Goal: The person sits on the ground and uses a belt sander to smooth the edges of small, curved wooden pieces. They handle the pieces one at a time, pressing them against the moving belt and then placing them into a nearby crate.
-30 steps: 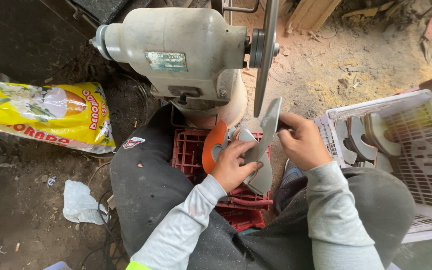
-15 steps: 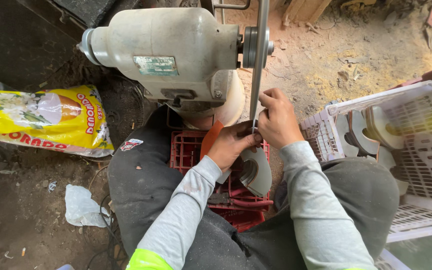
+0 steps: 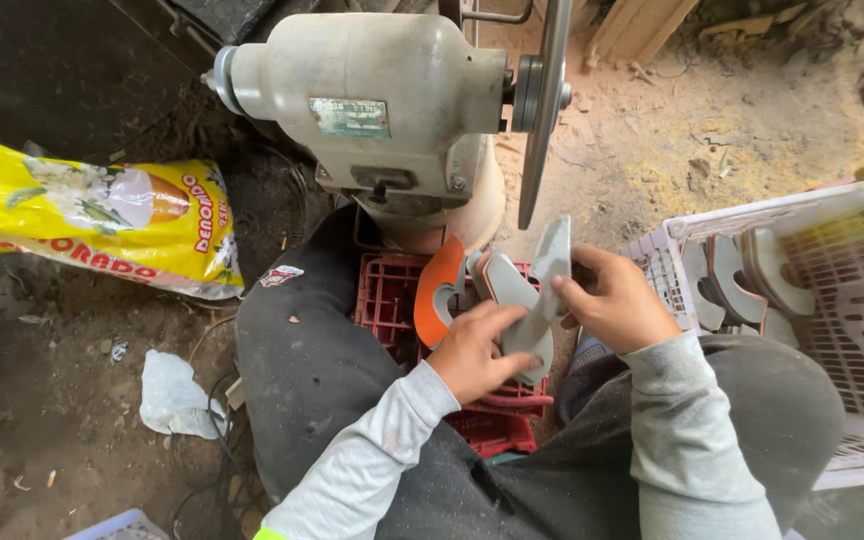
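Both of my hands hold one flat grey shaped piece (image 3: pixel 542 300) just below the thin grinding disc (image 3: pixel 544 110) of a bench motor (image 3: pixel 372 95). My left hand (image 3: pixel 472 350) grips the piece's lower end. At its upper right edge sits my right hand (image 3: pixel 617 300). The piece stands tilted and is not touching the disc. Right behind it, similar grey pieces (image 3: pixel 497 280) and an orange one (image 3: pixel 437 290) stand in a red crate (image 3: pixel 392 300) between my knees.
A white plastic crate (image 3: pixel 852 330) at the right holds several finished grey pieces (image 3: pixel 742 275). A yellow printed sack (image 3: pixel 92 225) lies at the left on the dirt floor, with a crumpled white scrap (image 3: pixel 172 395) below it. Sawdust and wood offcuts cover the ground beyond the machine.
The piece was pressed up against the disc half a second ago. Both hands have since brought it down and away from the disc, toward my lap.
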